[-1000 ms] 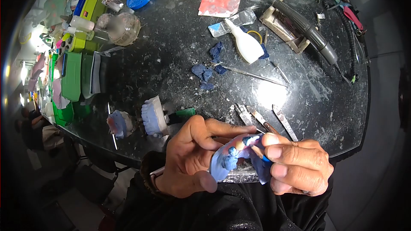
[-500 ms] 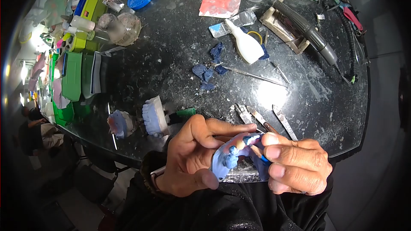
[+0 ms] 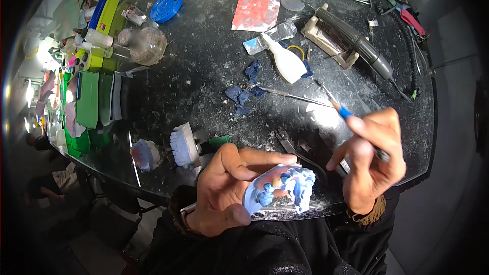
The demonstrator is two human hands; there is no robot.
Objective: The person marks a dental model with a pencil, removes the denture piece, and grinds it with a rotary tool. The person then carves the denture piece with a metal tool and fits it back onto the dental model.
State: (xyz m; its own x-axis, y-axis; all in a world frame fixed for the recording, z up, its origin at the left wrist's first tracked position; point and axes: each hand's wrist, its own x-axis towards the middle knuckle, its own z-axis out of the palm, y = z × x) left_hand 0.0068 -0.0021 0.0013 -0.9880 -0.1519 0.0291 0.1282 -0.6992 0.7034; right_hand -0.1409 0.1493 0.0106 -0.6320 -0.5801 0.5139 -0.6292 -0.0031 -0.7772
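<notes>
My left hand [image 3: 219,188] grips a pale blue dental cast [image 3: 260,193] at its left side, above the bench's front edge. Dark blue wax covers some of its teeth, and one cream-coloured tooth sits between them. Over to the right, my right hand [image 3: 374,158] is raised clear of the cast, its fingers closed around a blue pencil [image 3: 345,113]. The pencil's bare wooden tip points up and left over the bench. Metal hand tools [image 3: 288,143] lie just beyond the cast, partly hidden by my hands.
Two more dental casts [image 3: 186,147] stand at the left. Blue wax scraps [image 3: 237,94], a white squeeze bottle [image 3: 286,61] and a metal carver [image 3: 293,94] lie mid-bench. A handpiece [image 3: 354,35] rests on its stand at upper right. Green bins [image 3: 87,99] line the left edge.
My right hand has drawn the pencil away from the cast, up and to the right. The cast, still in my left hand, has shifted slightly and turned, showing more of its right side.
</notes>
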